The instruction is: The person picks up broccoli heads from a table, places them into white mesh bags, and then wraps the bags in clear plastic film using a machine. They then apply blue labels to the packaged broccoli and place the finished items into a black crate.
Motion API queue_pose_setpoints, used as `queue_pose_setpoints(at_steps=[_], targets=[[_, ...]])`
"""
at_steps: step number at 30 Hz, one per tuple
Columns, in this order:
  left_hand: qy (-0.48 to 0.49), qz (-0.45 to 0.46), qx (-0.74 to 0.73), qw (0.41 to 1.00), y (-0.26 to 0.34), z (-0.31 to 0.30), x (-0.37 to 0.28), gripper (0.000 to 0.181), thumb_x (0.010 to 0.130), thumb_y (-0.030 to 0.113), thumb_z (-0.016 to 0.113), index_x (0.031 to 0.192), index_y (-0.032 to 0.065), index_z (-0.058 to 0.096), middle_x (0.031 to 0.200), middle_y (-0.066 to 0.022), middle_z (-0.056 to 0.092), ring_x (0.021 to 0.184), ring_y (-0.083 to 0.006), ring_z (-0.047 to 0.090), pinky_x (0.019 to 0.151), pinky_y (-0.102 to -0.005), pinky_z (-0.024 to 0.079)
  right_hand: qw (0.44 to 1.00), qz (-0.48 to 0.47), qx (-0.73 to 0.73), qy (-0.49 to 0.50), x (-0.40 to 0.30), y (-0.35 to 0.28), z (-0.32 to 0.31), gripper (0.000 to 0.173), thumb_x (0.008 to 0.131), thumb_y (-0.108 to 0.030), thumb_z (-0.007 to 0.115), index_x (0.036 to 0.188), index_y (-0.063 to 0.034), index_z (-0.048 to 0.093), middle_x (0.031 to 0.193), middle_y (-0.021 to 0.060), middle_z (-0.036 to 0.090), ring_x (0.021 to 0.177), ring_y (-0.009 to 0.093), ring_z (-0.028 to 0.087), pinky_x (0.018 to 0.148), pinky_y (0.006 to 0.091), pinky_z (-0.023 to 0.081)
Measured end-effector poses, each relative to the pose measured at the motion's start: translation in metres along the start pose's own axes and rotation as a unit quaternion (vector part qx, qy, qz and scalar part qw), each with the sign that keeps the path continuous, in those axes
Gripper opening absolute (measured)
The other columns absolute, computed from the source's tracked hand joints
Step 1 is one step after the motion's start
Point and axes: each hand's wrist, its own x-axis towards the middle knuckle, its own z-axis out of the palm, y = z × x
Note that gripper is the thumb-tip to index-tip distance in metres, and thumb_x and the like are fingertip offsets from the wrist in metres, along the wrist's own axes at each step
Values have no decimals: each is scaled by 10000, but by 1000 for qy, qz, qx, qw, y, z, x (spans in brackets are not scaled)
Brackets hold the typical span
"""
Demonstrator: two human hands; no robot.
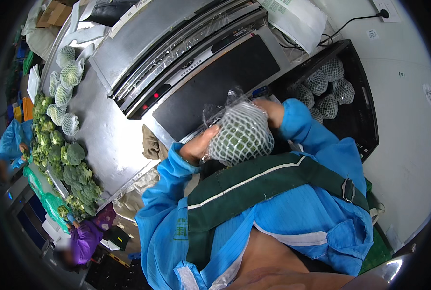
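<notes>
Between my two hands is a broccoli head (241,136) in a white foam net, with clear plastic film over it. My left hand (200,144) grips its left side, the thumb on the net. On the far right side, my right hand (269,110) holds it, the fingertips partly hidden behind the wrapped head. Loose film stands up at its back edge. Just beyond lies the black plate of a film wrapping machine (219,85), whose film roll and two red lights are farther back.
A black crate (369,127) at the right holds several netted, wrapped heads. On the steel table (108,145) at the left are netted heads (70,74) and a pile of bare broccoli (74,174). Two co-workers, in blue (14,137) and purple (86,241), stand beyond the pile.
</notes>
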Motion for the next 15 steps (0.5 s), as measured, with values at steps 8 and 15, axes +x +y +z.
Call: queue_pose_setpoints(at_steps=[8,15], targets=[[9,-42,61,997,13,35,-2,557,961,461,412,1297,18,446,1129,-124,605,950,-183,629,776,-310,546,828,-73,-555,-27,-36,-78,63,312,920,-193,451,1086,21,606,997,113,644,906,153,597,826,259,443],[367,318,329,810,-29,58,2,250,960,176,500,1080,-11,615,567,32,480,490,-38,415,468,-204,343,961,-60,-269,12,-43,-27,4,301,862,-186,502,1033,22,637,963,99,655,931,152,575,860,264,422]])
